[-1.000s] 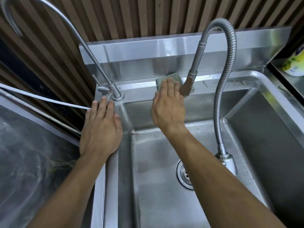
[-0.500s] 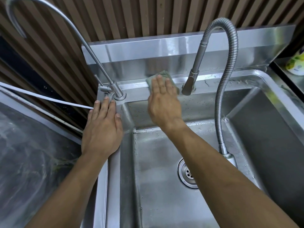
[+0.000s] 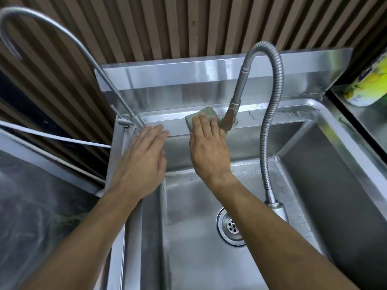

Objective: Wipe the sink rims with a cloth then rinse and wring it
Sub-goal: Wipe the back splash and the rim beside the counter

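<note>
Cloth (image 3: 201, 117) flat under right hand (image 3: 208, 147) fingers (rear rim).

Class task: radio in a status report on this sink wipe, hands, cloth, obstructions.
Right hand flat, pressing green cloth on back rim. Left hand open at left corner. Spray head close beside cloth, crowding it.

1. The folded pale green cloth (image 3: 200, 115) is showing a muted sage tone.
2. The stainless steel sink (image 3: 326, 114) is gleaming silver-grey.
3. The ribbed wooden wall panel (image 3: 167, 26) is showing brown vertical stripes.
4. The yellow-green printed bottle (image 3: 370, 84) is glowing bright.
</note>
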`<state>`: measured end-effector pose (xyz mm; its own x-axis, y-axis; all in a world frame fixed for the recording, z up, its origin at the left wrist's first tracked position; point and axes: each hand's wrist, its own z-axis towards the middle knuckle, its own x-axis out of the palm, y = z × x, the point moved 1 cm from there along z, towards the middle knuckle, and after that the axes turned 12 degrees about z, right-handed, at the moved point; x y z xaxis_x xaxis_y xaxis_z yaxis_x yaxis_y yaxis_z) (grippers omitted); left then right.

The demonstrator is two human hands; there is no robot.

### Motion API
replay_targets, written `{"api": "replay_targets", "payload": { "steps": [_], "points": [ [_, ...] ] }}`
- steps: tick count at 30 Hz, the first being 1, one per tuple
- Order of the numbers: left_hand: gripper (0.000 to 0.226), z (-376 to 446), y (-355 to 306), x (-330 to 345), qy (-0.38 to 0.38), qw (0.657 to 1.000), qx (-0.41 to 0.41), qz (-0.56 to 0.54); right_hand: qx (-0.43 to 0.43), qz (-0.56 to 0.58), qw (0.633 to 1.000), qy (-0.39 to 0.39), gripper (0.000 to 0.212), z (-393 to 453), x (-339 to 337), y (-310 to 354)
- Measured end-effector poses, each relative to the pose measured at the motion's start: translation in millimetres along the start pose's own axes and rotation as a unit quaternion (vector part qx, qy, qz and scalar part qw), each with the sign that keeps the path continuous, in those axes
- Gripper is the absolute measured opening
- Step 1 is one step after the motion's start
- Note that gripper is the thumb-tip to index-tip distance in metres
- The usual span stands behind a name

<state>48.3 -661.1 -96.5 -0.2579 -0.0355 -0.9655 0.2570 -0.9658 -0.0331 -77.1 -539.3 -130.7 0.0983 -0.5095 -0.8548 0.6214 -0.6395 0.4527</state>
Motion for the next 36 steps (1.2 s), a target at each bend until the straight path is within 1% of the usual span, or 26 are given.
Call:
{"api": "replay_targets", "payload": {
  "steps": [2,4,7,9,11,13,15,17,20,22,24,26,29,32,34,36],
  "points": [
    [0.054,23,-8,7,0.051,0.998,0.020,0.013,0.006,0.003,1.000,-0.013,0.049,-3,3,-4],
    [0.057,45,-11,16,0.086,0.994,0.044,0.042,0.000,0.001,1.000,-0.020,0.049,-5,4,-9],
    [0.059,65,-5,31,0.111,0.988,0.067,0.079,-0.017,0.015,0.999,-0.026,0.048,-4,6,-14],
    [0.063,67,0,38,0.112,0.987,0.074,0.090,-0.009,0.052,0.998,-0.026,0.049,-2,8,-12],
    [0.068,67,0,41,0.114,0.987,0.073,0.091,0.035,0.099,0.994,-0.027,0.050,5,9,-6],
    [0.068,66,-2,40,0.113,0.988,0.067,0.085,0.106,0.125,0.986,-0.028,0.053,15,11,6],
    [0.066,65,-3,38,0.113,0.989,0.058,0.072,0.176,0.109,0.978,-0.019,0.062,27,9,21],
    [0.071,62,-4,38,0.118,0.990,0.050,0.057,0.233,0.077,0.969,0.021,0.072,39,4,33],
    [0.075,61,0,40,0.119,0.991,0.049,0.048,0.265,0.025,0.961,0.079,0.074,49,-6,45],
    [0.073,62,0,40,0.119,0.991,0.050,0.042,0.244,-0.005,0.965,0.099,0.072,46,-9,43],
    [0.066,61,-2,39,0.115,0.991,0.052,0.052,0.175,-0.050,0.977,0.110,0.073,36,-12,35],
    [0.065,60,-2,40,0.101,0.990,0.061,0.073,0.094,-0.095,0.983,0.122,0.074,21,-18,25],
    [0.065,61,-1,41,0.095,0.990,0.064,0.081,0.035,-0.124,0.984,0.120,0.064,11,-26,14],
    [0.062,62,-3,40,0.094,0.990,0.060,0.085,0.020,-0.115,0.989,0.089,0.061,10,-23,8],
    [0.062,62,-4,39,0.095,0.990,0.059,0.087,0.007,-0.086,0.994,0.063,0.060,8,-15,2],
    [0.062,61,-4,38,0.094,0.990,0.060,0.091,-0.008,-0.034,0.999,0.025,0.059,7,-5,-8]
  ]
}}
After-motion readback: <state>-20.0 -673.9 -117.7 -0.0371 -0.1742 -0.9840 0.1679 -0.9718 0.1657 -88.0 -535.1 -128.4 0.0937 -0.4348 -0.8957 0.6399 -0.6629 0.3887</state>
